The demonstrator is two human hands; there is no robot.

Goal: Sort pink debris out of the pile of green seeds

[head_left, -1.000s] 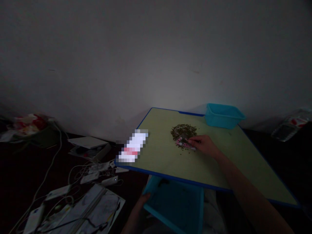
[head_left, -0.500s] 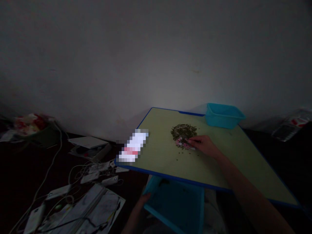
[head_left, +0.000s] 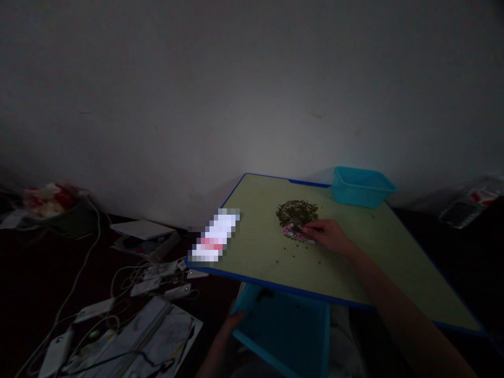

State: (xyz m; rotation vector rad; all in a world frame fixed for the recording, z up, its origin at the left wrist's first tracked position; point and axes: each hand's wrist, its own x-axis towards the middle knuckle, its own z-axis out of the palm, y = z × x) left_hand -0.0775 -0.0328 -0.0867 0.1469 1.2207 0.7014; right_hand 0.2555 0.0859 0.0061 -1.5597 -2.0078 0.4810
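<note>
A loose heap of small dark green-brown grains (head_left: pixel 296 212) lies on the pale tabletop (head_left: pixel 260 257). Against its near side is a flat pink-and-white patterned piece (head_left: pixel 293 231), partly covered by grains; its kind is unclear. My right hand (head_left: pixel 328 235) reaches in from the right with thumb and fingers pinched on the edge of this piece. Below the near table edge, my left hand (head_left: pixel 230 325) grips the left rim of a blue plastic basin (head_left: pixel 283 331), which is tilted and has some dark bits inside.
A second blue basin (head_left: pixel 362 188) stands at the table's far right corner. A lit phone (head_left: pixel 216 236), blurred out, lies at the left edge. On the floor at left are white power strips (head_left: pixel 94 310), cables and papers (head_left: pixel 153 336). A clear plastic package (head_left: pixel 472 202) is at right.
A few loose grains now lie at different spots on the tabletop in front of the heap. My right hand has shifted only slightly; my left hand and the basin stay in place.
</note>
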